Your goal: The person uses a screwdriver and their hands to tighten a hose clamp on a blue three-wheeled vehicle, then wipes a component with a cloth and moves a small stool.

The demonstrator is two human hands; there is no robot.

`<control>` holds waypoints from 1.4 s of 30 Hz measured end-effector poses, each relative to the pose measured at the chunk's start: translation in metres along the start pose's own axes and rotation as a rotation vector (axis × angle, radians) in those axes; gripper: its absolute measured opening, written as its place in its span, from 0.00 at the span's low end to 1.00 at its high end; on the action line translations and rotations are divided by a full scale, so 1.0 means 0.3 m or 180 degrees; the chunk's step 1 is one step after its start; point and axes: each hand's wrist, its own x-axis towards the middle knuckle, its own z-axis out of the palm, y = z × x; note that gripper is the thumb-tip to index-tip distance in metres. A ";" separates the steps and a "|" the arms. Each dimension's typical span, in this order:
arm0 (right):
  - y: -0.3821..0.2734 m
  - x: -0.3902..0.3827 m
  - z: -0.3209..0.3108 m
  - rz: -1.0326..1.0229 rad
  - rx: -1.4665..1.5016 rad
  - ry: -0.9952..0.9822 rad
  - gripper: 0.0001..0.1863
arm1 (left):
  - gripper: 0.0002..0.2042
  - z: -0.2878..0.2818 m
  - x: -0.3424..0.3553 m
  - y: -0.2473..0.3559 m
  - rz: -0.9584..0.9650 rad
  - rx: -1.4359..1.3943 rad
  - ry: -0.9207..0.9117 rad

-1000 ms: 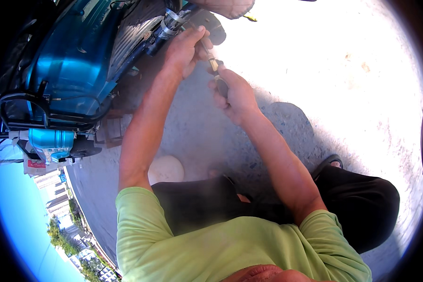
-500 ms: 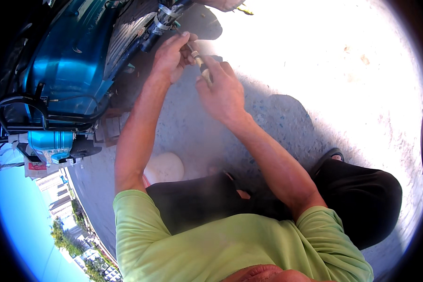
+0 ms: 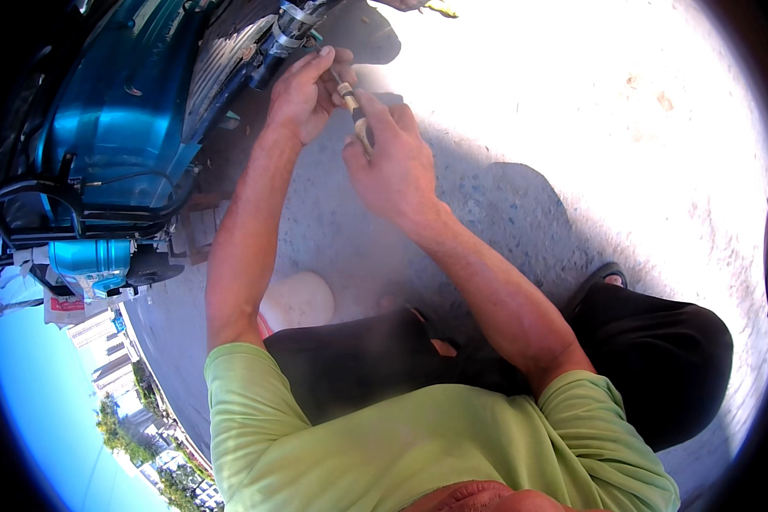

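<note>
My right hand (image 3: pixel 398 171) is wrapped round the handle of a slim hand tool (image 3: pixel 350 99), tan with dark bands. A thin shaft runs from it up toward my left hand (image 3: pixel 299 101); whether it is a screwdriver or an awl I cannot tell. The thumb and fingers of my left hand are bent together around the shaft's end, and what they pinch is hidden. Just beyond that hand is a dark tube (image 3: pixel 275 53) wrapped with silver tape, part of a blue vehicle.
At the left stands the blue metallic vehicle (image 3: pixel 119 111) with a black tubular rack (image 3: pixel 77 213). A rounded white object (image 3: pixel 303 299), perhaps a container, sits by my left leg. The concrete ground (image 3: pixel 503 213) is part shaded, part brightly sunlit. My sandalled foot (image 3: pixel 610 277) is at right.
Both hands have shifted slightly up and left together, with the tool still in my right hand. My grip looks the same.
</note>
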 end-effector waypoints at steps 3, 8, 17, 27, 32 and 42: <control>-0.003 0.001 -0.005 0.0021 0.0053 -0.0035 0.29 | 0.14 0.000 0.000 -0.003 -0.0018 -0.0061 -0.0012; -0.019 0.003 -0.017 0.0335 0.0151 -0.0339 0.31 | 0.13 -0.019 0.006 -0.013 -0.0036 -0.0121 -0.0005; -0.025 0.009 -0.002 0.0265 0.0202 -0.0256 0.29 | 0.14 -0.020 0.003 -0.003 0.0034 -0.0108 -0.0086; -0.010 0.079 -0.017 0.2353 0.3682 -0.1334 0.26 | 0.14 -0.024 0.004 0.008 -0.0044 -0.0140 -0.0036; 0.015 0.082 -0.024 0.2770 0.4536 -0.1693 0.22 | 0.14 0.004 0.001 0.007 0.0043 0.0099 0.0302; -0.059 0.101 -0.029 0.2319 0.2612 -0.1247 0.23 | 0.14 0.025 -0.016 0.026 -0.0039 0.0250 0.0578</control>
